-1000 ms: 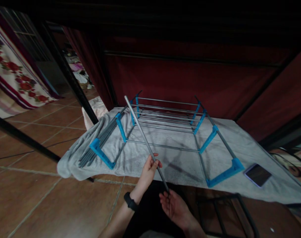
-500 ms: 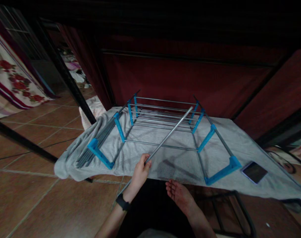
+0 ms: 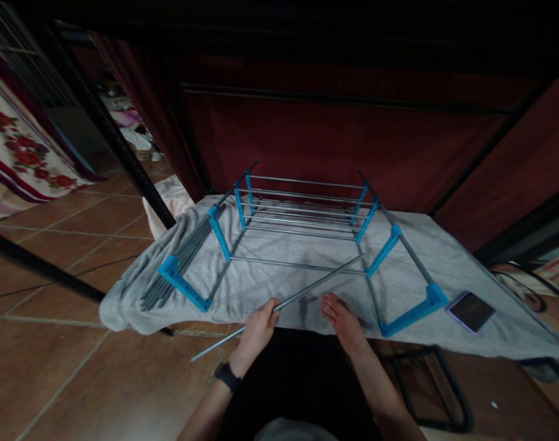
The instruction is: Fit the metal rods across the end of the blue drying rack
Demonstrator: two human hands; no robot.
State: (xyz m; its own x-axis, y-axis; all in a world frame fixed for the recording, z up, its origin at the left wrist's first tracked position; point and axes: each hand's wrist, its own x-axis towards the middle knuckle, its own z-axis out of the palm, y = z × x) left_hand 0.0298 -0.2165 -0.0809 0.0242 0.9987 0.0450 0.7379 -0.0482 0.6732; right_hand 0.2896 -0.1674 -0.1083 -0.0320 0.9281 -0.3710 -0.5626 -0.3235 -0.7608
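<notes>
My left hand [image 3: 258, 326] is closed around a long grey metal rod [image 3: 307, 291], which slants from low left near the floor up to the right over the rack. My right hand [image 3: 341, 317] is open, fingers stretched out, just right of the rod and touching nothing I can make out. Ahead lies a rack frame [image 3: 302, 233] of grey rods and blue plastic brackets on a grey towel [image 3: 445, 269]. A bundle of loose grey rods [image 3: 176, 263] rests along the frame's left side.
A phone [image 3: 470, 310] lies on the towel at the right. A black metal frame [image 3: 431, 380] stands by my right arm. Dark posts cross the tiled floor [image 3: 77, 361] at left. A dark red wall [image 3: 353, 147] rises behind the towel.
The rod's far end swung from pointing up-left to the right and lower, now nearly flat. My right hand let go of its near end and moved up beside it.
</notes>
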